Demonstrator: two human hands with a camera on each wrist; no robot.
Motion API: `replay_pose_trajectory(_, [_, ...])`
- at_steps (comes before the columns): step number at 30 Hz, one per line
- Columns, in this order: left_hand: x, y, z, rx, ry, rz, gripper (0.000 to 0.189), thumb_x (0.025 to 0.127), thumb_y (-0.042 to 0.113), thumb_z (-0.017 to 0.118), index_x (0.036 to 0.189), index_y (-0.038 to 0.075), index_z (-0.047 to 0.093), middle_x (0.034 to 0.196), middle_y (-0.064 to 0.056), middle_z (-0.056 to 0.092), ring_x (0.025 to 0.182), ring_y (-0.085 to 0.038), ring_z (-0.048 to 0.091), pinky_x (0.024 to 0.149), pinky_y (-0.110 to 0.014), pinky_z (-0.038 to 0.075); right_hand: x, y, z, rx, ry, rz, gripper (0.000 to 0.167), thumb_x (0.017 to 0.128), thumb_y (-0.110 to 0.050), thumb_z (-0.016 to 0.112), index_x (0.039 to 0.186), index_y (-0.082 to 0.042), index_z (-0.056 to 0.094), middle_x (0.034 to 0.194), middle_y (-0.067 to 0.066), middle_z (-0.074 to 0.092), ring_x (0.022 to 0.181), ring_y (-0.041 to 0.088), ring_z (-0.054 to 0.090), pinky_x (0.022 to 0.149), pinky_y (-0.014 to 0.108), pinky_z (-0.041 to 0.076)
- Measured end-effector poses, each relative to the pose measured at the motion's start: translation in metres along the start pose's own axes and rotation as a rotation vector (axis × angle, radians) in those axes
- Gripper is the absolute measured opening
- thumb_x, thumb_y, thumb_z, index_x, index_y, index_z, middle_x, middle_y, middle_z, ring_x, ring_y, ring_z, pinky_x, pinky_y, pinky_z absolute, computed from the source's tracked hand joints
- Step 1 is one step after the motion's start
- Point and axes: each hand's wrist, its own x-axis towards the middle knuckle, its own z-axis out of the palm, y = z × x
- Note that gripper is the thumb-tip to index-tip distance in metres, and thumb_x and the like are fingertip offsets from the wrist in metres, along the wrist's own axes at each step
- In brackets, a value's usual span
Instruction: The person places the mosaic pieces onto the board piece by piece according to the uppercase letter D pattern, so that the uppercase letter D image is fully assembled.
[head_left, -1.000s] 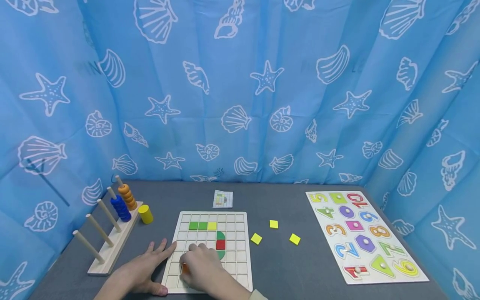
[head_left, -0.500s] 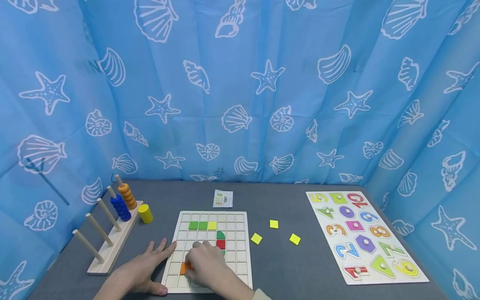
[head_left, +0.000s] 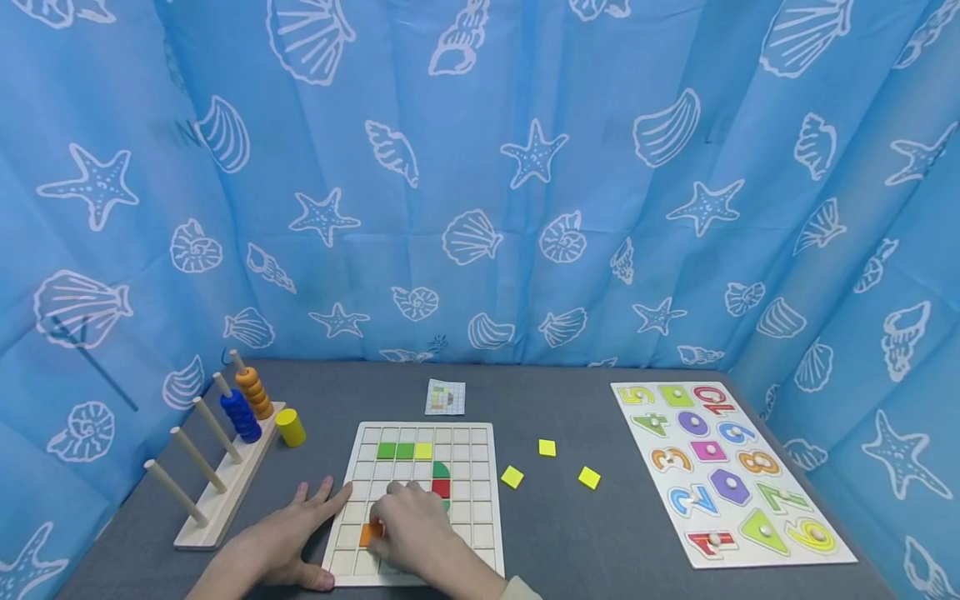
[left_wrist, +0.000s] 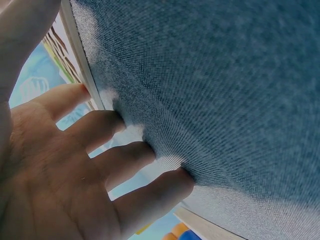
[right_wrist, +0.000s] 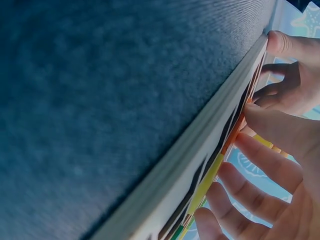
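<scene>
- Orange tile [head_left: 368,536]: lies in the near-left part of the grid board [head_left: 483,537], apparently one row in from the near edge.
- Right hand [head_left: 416,529]: I read its thumb and forefinger as pinching the tile's right side; the other fingers bend, slightly apart. The hand hides several cells from my head view. Should the pinch slip, I judge the tile could tip or sit askew.
- Left hand [head_left: 281,537]: fingers spread, forefinger and thumb at the board's left edge. Were that contact to ease, a push from the right could slide the board.
- Neighbouring pieces: the red tile [head_left: 441,488] and the far green curved tile [head_left: 441,471] sit just beyond the right hand; I would expect a knuckle to nudge them if it swung right.
- Surroundings: three loose yellow tiles [head_left: 512,477] lie right of the board, exposed to a sweeping forearm; a small pattern card [head_left: 446,397] lies beyond its far edge.
</scene>
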Motion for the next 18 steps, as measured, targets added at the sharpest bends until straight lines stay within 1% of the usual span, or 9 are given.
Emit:
replay_pose_trajectory(5, [0.0, -0.001, 0.0, 0.004, 0.005, 0.02, 0.119, 0.062, 0.049, 0.092, 0.16, 0.016, 0.034, 0.165, -0.032, 0.026, 0.145, -0.069, 0.016, 0.103, -0.084, 0.029, -0.001, 0.003, -0.003, 0.028, 0.003, 0.008, 0.017, 0.081, -0.034, 0.085, 0.094, -0.024, 0.082, 0.075, -0.009, 0.062, 0.064, 0.003, 0.045, 0.051, 0.018, 0.033])
replay_pose_trajectory(9, [0.001, -0.002, 0.001, 0.008, 0.004, 0.014, 0.118, 0.062, 0.05, 0.091, 0.16, 0.018, 0.034, 0.165, -0.03, 0.026, 0.146, -0.068, 0.016, 0.103, -0.085, 0.029, -0.003, 0.009, -0.009, 0.026, 0.035, 0.017, 0.018, 0.082, -0.033, 0.084, 0.096, -0.023, 0.082, 0.079, -0.007, 0.067, 0.066, 0.004, 0.051, 0.051, 0.017, 0.036])
replay_pose_trajectory(14, [0.003, -0.002, 0.001, 0.007, 0.001, -0.011, 0.119, 0.061, 0.05, 0.092, 0.16, 0.018, 0.034, 0.166, -0.03, 0.025, 0.147, -0.068, 0.014, 0.104, -0.085, 0.027, -0.006, 0.023, -0.018, 0.025, 0.06, 0.074, 0.017, 0.081, -0.031, 0.083, 0.095, -0.022, 0.082, 0.085, -0.004, 0.07, 0.07, 0.008, 0.057, 0.051, 0.02, 0.042])
replay_pose_trajectory(18, [0.003, -0.001, 0.002, 0.012, -0.009, -0.022, 0.12, 0.06, 0.051, 0.092, 0.16, 0.017, 0.034, 0.165, -0.031, 0.025, 0.146, -0.068, 0.014, 0.105, -0.085, 0.026, -0.012, 0.039, -0.026, 0.067, 0.068, 0.13, 0.017, 0.082, -0.027, 0.084, 0.097, -0.019, 0.082, 0.082, -0.005, 0.067, 0.069, 0.006, 0.051, 0.051, 0.019, 0.039])
